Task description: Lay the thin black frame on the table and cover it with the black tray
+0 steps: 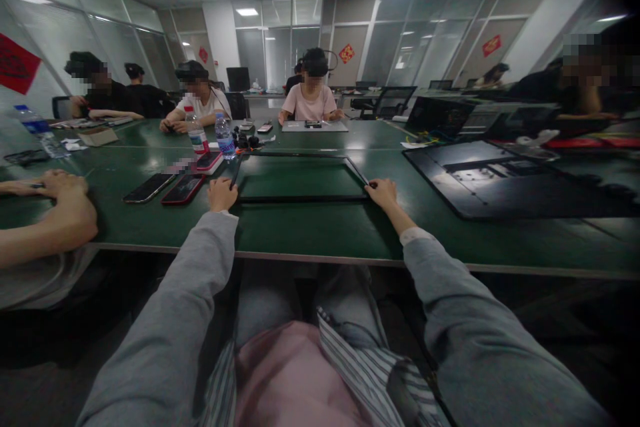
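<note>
A thin black rectangular frame (303, 199) lies on or just over the green table, and the tabletop shows through its middle. My left hand (223, 194) is closed round its left side, near the front corner. On the opposite side my right hand (384, 193) grips the frame's right edge, also close to the front corner. Both hands have their fingers curled in. Whether the frame rests fully on the table I cannot tell.
Left of the frame are phones (183, 189) and bottles (226, 136). A large black panel (480, 180) lies to the right on the green table (310, 230). A neighbour's arm (55, 220) rests at far left. Several people sit beyond.
</note>
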`<action>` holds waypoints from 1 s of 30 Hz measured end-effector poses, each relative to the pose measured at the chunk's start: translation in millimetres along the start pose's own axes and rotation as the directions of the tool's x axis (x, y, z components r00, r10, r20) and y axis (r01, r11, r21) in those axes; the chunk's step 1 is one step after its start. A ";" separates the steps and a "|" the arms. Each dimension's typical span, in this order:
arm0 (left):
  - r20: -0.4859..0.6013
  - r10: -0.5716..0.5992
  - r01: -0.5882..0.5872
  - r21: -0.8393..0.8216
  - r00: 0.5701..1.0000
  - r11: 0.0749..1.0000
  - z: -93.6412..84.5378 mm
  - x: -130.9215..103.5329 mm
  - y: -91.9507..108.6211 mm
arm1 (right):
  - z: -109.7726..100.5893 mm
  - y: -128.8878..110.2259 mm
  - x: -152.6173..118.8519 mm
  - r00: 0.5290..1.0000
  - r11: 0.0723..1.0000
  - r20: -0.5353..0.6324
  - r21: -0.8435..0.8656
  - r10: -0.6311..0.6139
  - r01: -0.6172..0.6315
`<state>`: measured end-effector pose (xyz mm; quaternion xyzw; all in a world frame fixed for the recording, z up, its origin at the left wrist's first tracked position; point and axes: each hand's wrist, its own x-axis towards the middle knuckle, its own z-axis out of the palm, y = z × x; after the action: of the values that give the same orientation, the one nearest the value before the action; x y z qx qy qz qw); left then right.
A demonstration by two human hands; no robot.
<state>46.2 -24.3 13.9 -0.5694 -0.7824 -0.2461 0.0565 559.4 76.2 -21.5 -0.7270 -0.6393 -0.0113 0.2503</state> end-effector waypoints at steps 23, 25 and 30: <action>-0.063 -0.030 0.030 0.000 0.998 1.000 -7.9 -6.5 8.2 | -2.2 -2.9 -2.2 1.000 1.000 0.011 -0.031 -0.002 0.003; -0.062 -0.026 0.025 -0.008 0.998 1.000 -6.4 -5.7 6.8 | -1.7 -1.8 -1.9 1.000 0.999 0.011 -0.033 -0.009 0.009; -0.043 -0.030 0.030 -0.009 0.999 1.000 -3.7 -4.1 4.3 | -0.6 -0.6 -1.9 1.000 0.999 0.006 -0.031 -0.027 0.027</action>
<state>50.8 -28.5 17.0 -0.5523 -0.7884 -0.2626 0.0673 558.7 74.3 -21.4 -0.7222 -0.6495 -0.0226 0.2368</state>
